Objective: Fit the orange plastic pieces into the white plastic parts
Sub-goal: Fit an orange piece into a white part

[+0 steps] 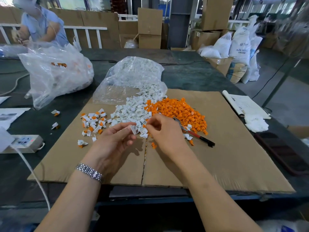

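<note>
left hand point(115, 139): pinches one white part point(133, 129) at frame centre, above the cardboard sheet point(217, 156).
right hand point(160, 129): fingers curled at the pile edge; what it pinches, cannot tell.
stock: white parts pile point(132, 111) centre, orange pieces pile point(180, 111) just right of it.
done: assembled pieces point(93, 122) left of centre.
risk: orange piece likely slips or seats crooked, grip hidden; pliers point(194, 133) under right wrist could snag.
room: open cardboard at lower frame; bag point(130, 77) crowds upper centre.

Bare forearms; a silver link-band wristwatch point(89, 172) circles the left wrist.
</note>
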A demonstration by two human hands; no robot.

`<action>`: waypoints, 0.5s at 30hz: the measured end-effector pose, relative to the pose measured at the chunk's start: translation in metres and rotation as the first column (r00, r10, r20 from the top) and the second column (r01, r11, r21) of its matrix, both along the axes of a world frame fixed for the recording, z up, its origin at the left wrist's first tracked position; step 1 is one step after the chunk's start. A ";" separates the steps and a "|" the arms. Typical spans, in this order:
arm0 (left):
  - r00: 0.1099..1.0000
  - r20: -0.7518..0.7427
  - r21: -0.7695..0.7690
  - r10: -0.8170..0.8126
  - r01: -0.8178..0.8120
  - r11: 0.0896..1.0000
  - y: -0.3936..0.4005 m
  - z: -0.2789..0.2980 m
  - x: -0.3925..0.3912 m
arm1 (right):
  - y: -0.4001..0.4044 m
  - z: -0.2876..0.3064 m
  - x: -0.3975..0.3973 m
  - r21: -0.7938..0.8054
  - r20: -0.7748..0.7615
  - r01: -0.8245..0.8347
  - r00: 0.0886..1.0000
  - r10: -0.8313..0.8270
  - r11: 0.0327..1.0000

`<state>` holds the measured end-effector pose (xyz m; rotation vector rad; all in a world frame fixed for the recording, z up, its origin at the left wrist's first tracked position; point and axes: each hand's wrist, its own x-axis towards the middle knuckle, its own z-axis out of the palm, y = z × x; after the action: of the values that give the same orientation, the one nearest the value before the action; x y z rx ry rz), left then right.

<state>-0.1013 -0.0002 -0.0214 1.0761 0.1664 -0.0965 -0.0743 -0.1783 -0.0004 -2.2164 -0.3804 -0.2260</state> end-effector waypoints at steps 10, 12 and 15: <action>1.000 0.027 -0.068 -0.008 0.010 0.998 -0.012 0.009 0.001 | 0.008 0.012 -0.011 0.070 0.132 -0.080 0.989 0.071 0.994; 0.999 0.033 -0.072 0.001 0.001 0.997 -0.014 0.010 0.001 | 0.011 0.011 -0.013 0.036 0.175 -0.059 0.983 0.052 0.998; 1.000 0.030 -0.087 -0.008 0.011 0.996 -0.013 0.011 0.001 | 0.011 0.012 -0.014 0.008 0.183 -0.063 0.981 0.060 0.998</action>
<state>-0.1007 -0.0137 -0.0105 0.9912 0.1292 -0.0951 -0.0883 -0.1670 0.0119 -2.1729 -0.5451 -0.3988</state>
